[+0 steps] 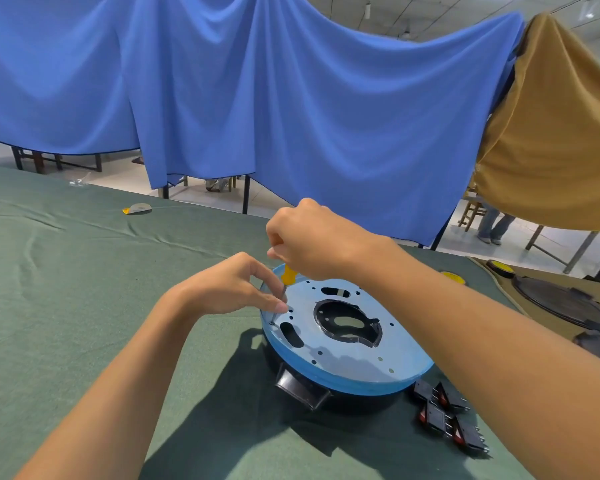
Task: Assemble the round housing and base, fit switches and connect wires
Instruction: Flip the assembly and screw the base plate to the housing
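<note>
Right hand [312, 240] grips screwdriver [287, 274], tip on housing [347, 356] rim.

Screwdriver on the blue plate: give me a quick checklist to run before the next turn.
1. Right hand grips the screwdriver handle: ok.
2. Left hand pinches the shaft to steady it: ok.
3. Tip meets the blue plate at its left edge: ok.
4. Tip engaged squarely there: cannot tell.
5. Plate sits level on the black housing, near side: ok.
6. Switches fitted: not ok, they lie loose on the cloth beside the housing.
</note>
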The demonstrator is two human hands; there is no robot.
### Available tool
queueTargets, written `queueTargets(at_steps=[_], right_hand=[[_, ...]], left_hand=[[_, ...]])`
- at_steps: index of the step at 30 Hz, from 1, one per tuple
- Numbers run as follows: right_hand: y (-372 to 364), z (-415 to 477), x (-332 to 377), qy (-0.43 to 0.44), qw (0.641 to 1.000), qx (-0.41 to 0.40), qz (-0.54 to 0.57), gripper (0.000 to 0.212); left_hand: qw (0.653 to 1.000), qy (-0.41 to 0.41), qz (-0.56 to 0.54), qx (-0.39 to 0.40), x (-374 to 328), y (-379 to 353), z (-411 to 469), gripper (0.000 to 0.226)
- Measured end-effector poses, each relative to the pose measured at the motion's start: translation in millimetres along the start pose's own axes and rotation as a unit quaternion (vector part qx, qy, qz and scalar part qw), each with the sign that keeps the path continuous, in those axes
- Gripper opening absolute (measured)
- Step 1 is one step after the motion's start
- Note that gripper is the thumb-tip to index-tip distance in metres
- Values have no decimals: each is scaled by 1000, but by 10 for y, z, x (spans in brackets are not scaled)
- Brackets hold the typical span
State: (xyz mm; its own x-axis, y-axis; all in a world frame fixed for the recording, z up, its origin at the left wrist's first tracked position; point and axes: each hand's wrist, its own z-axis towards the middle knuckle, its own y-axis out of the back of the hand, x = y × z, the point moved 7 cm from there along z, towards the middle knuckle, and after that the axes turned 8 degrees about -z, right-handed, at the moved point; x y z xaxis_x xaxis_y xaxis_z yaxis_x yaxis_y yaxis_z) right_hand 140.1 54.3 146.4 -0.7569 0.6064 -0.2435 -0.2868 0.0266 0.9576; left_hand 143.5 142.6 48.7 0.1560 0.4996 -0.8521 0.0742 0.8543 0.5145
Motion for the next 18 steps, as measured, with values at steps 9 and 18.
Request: queueTargets(at_steps=[9,18], right_hand=[[-62,-15,1,38,996,68,37,23],[-63,55,-16,16,999,46,21,33]], left_hand=[[1000,-20,5,20,-8,5,-14,9],[1000,-29,-4,-10,-33,19,-1,15]])
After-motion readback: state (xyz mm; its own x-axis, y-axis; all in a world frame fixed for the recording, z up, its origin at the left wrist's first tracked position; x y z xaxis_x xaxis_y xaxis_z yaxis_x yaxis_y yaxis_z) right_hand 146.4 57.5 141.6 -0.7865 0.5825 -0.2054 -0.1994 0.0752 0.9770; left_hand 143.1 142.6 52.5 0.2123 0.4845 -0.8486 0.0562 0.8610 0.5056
